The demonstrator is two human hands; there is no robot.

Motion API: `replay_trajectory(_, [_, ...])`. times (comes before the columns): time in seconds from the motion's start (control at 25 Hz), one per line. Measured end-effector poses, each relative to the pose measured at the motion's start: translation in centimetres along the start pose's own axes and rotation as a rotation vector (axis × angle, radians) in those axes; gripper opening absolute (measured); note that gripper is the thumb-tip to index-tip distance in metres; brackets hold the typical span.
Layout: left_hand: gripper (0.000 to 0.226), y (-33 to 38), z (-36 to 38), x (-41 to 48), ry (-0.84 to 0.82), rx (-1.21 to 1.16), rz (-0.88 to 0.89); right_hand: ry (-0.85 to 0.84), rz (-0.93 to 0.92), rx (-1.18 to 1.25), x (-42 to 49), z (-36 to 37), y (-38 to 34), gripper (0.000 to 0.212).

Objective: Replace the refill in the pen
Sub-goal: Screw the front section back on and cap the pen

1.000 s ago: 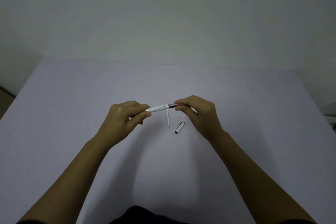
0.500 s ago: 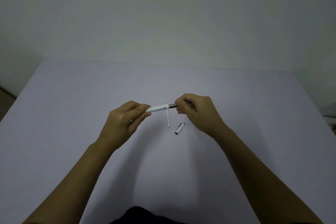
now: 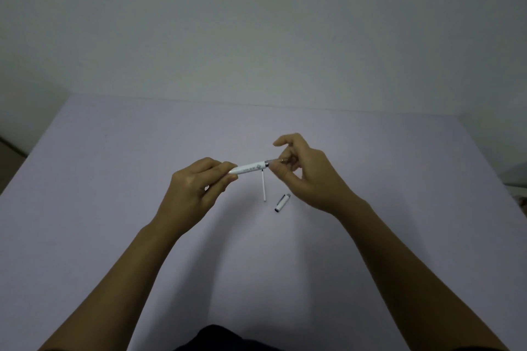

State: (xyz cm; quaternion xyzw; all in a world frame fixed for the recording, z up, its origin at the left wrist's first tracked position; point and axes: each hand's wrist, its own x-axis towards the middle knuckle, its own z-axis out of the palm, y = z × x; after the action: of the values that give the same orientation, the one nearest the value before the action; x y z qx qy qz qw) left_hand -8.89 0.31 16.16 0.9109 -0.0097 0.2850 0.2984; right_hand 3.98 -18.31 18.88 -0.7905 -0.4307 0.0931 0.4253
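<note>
A white pen barrel point(image 3: 248, 169) is held level above the table between both hands. My left hand point(image 3: 194, 188) pinches its tapered left end. My right hand point(image 3: 302, 171) grips the metal-ringed right end with thumb and fingers, the index finger lifted. On the table below lie a thin white refill point(image 3: 264, 186), pointing toward me, and a short white pen cap piece point(image 3: 282, 202) to its right. What sits inside the barrel is hidden.
The pale lilac table point(image 3: 114, 208) runs to a far edge against a plain wall. A dark bit of clothing shows at the bottom middle. Something pale pokes in at the right border point(image 3: 517, 179).
My right hand has rolled at the pen's right end, its index finger lifting and wrist rising. The left hand, refill and cap piece stay where they were.
</note>
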Motion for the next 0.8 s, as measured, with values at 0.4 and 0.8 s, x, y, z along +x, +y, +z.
replay_trajectory(0.4, [0.022,0.5,-0.1,0.1,0.041,-0.023,-0.014,0.085,-0.040,-0.079,0.8,-0.8,0.2,0.031])
replay_trajectory(0.8, [0.019,1.0,0.3,0.2,0.064,-0.026,-0.043,0.071,-0.042,-0.033,1.1,-1.3,0.0,0.016])
